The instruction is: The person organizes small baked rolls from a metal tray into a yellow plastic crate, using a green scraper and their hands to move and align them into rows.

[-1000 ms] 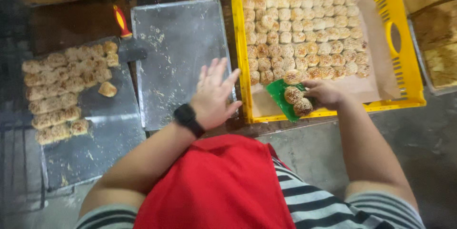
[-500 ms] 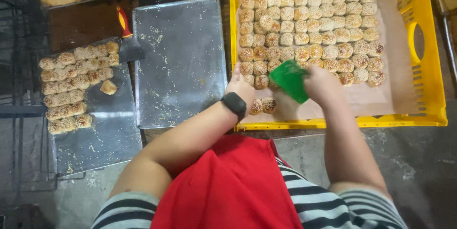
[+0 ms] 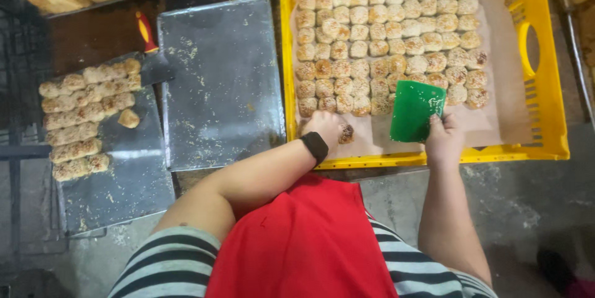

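Nearest, the left hand (image 3: 323, 127) clutches a small browned sesame bun (image 3: 346, 132) on the paper lining; the right hand (image 3: 444, 139) grips a flat green plastic scraper (image 3: 416, 111), inside the yellow plastic crate (image 3: 548, 87) beyond.

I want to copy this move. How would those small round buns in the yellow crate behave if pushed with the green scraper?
The buns look light and would likely slide on the paper liner. Flat-bottomed, they probably won't roll. The scraper in the right hand may knock off seeds.

No packages, labels, signs or screens in view
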